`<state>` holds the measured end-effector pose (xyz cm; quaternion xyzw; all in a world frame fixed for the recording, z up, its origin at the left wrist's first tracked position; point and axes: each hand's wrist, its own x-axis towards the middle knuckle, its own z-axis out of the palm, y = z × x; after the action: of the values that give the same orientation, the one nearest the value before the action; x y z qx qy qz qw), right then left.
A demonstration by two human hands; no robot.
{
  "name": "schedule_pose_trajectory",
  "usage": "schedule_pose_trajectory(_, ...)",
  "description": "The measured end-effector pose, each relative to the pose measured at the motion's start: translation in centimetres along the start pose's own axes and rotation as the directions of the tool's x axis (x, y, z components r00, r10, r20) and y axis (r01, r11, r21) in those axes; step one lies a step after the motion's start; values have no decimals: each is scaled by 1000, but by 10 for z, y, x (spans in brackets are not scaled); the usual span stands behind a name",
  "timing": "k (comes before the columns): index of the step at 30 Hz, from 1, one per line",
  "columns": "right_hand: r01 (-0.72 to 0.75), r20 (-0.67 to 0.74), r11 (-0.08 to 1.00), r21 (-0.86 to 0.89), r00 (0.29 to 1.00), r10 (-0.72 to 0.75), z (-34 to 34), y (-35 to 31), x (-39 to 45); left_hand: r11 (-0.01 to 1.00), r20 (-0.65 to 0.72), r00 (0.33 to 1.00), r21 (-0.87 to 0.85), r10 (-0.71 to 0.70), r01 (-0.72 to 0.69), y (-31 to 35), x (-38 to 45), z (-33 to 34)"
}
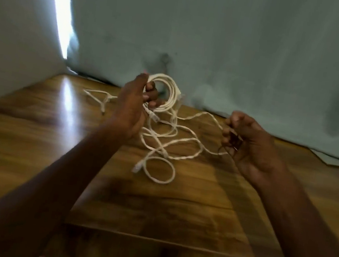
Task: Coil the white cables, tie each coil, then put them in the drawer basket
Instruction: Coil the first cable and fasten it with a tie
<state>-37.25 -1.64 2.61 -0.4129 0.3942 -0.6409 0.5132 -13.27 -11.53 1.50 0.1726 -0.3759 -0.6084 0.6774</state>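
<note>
A: Pale green curtain [241,51] fills the upper frame; below it we see the wooden table [152,209].

B: Confirmed. At centre frame, we note loose white cable [162,147] tangled on the table, one connector end lower centre.

A: Left hand [133,105], centre frame: fingers curled round a white coil [168,88], raised above the table.

B: Right hand [247,144], right of centre: fingers curled, pinching a cable strand. We also see something small and dark in that hand, too blurred to identify.
</note>
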Motion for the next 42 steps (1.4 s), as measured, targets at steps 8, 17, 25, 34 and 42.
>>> schedule_pose_trajectory(8,-150,249,989,-1,957,146,168,67,38,940,-332,915,320,228,-119,51,25,-116)
schedule_pose_trajectory(17,244,104,757,-607,968,-229,250,149,87,892,-362,874,426,323,-154,54,42,-148)
schedule_pose_trajectory(25,-320,5,946,50,947,321,235,143,87,802,-130,912,535,388,-265,45,26,-117)
schedule_pose_trajectory(34,-538,202,754,377,842,500,230,135,90,644,73,955,723,288,-250,37,17,-114)
schedule_pose_trajectory(42,-529,404,733,426,837,369,218,136,96,633,119,974,744,191,-215,42,19,-115)
